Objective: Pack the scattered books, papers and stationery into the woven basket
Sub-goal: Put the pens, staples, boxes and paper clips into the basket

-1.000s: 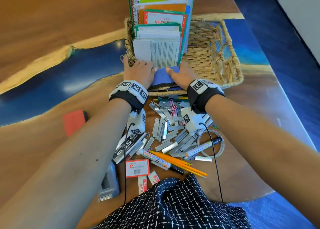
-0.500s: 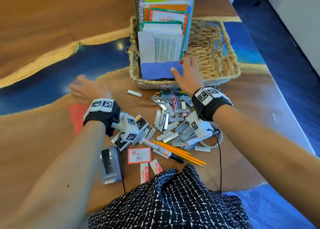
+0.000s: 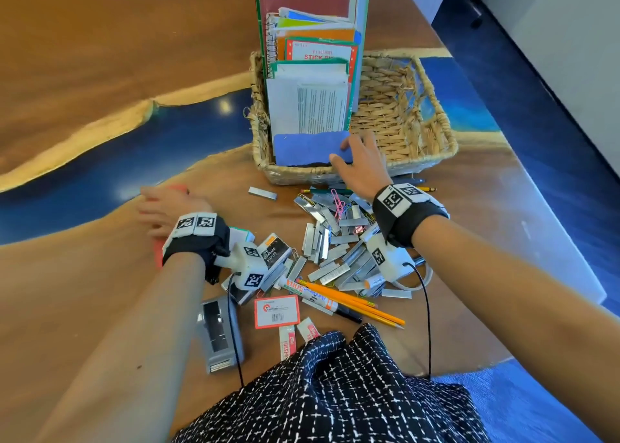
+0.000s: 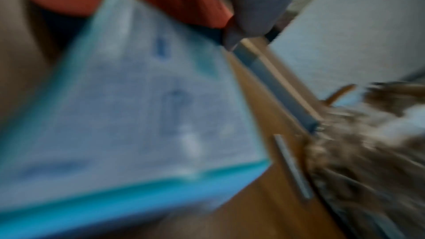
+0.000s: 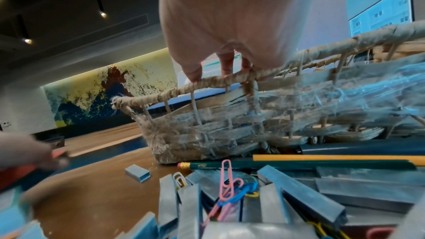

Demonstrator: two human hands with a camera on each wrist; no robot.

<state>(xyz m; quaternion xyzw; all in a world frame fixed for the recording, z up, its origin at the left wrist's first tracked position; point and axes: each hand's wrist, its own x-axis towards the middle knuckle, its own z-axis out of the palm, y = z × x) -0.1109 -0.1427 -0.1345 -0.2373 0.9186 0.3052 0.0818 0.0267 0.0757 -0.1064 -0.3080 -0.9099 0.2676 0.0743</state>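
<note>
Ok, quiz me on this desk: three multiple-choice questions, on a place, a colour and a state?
1. Where in the woven basket do the books stand? A) left part B) right part C) across the rim
2. What colour is the block under the left hand? A) green B) red C) white
3. How is the right hand? A) fisted round a pencil B) out of sight C) open, at the blue item
Answers: 1 A, right part shows bare weave; 2 B, red peeks out beside the hand; 3 C, straight fingers reach over the rim.
</note>
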